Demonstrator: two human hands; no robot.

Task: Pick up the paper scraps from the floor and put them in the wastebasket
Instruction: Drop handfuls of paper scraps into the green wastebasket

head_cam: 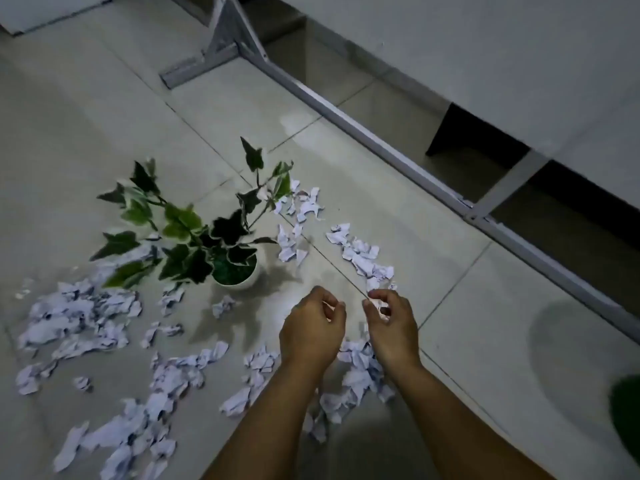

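Observation:
Several crumpled white paper scraps litter the tiled floor: a big pile at the left, a trail at the middle right, and more under my forearms. My left hand hovers above the floor with its fingers curled and apart, and nothing shows in it. Just to its right, my right hand has its fingers curled at the near end of the trail. A white bit shows between those fingers, but I cannot tell whether it is held. No wastebasket is clearly in view.
A potted ivy plant in a white pot stands among the scraps, left of my hands. A grey metal table frame runs diagonally across the floor on the right. A blurred dark green object is cut off at the right edge.

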